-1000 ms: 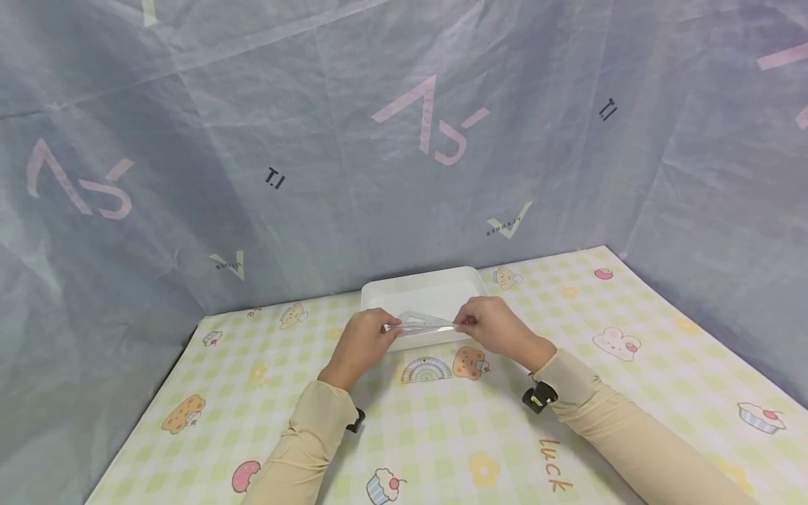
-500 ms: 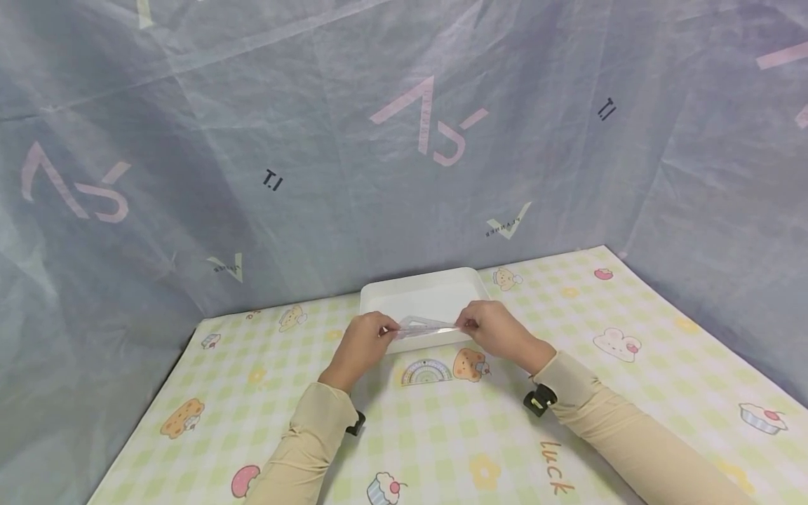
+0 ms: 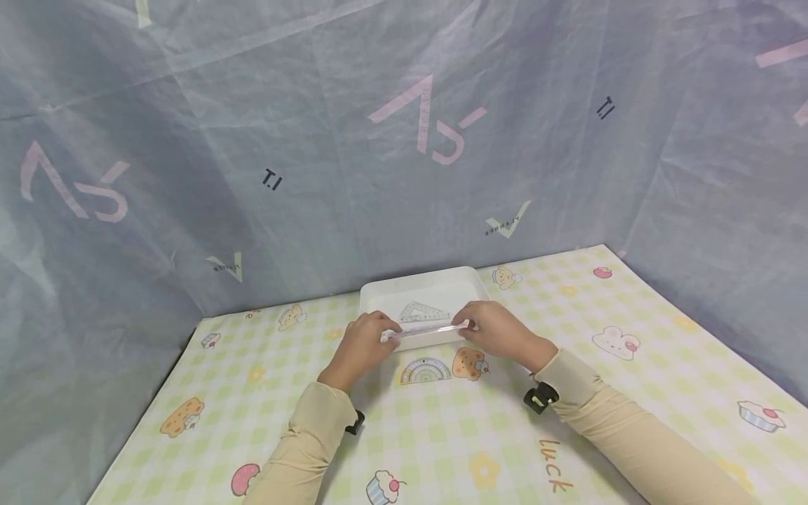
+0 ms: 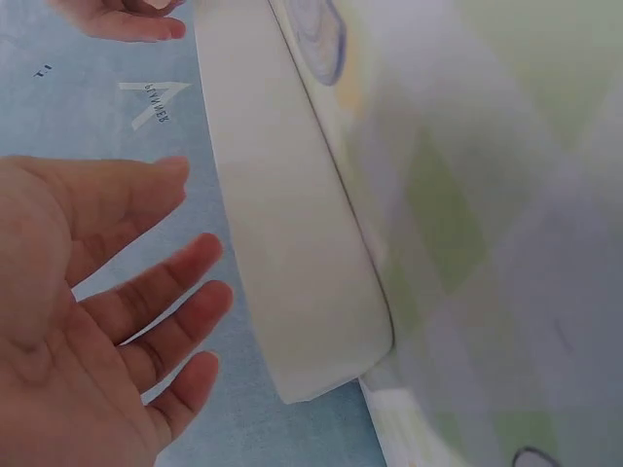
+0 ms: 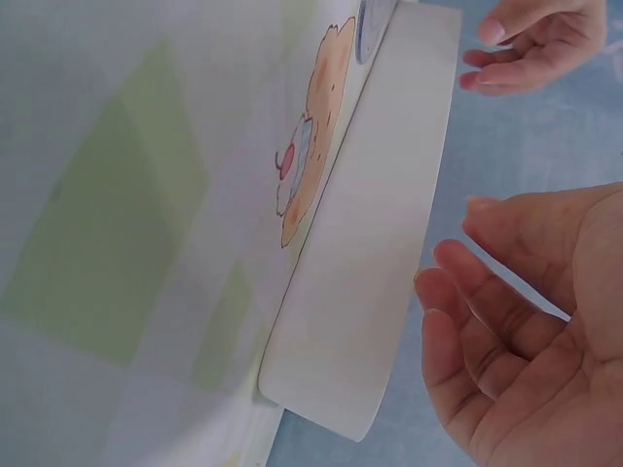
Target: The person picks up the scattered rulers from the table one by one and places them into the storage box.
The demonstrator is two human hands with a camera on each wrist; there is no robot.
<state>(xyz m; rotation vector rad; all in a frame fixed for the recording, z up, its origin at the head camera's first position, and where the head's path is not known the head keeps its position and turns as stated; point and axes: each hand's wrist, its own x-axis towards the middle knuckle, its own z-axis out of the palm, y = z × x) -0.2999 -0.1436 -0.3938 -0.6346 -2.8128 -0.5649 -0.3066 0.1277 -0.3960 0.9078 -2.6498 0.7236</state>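
Note:
A clear triangular set square (image 3: 424, 311) lies flat inside the white tray (image 3: 416, 280). My left hand (image 3: 386, 332) and right hand (image 3: 466, 325) hover at the tray's front rim, one at each end of a thin clear strip that I cannot identify. In the left wrist view the left hand (image 4: 146, 292) has straight, spread fingers and holds nothing beside the tray wall (image 4: 292, 243). The right wrist view shows the right hand (image 5: 487, 292) with relaxed fingers, empty too, next to the tray wall (image 5: 380, 253).
A clear protractor (image 3: 426, 369) lies on the checked tablecloth (image 3: 442, 435) just in front of the tray. Blue fabric sheets (image 3: 379, 140) wall in the table at the back and on both sides.
Both hands held the clear set square between them above the tray's front rim. Now it lies in the tray, and the hands have sunk slightly and let go.

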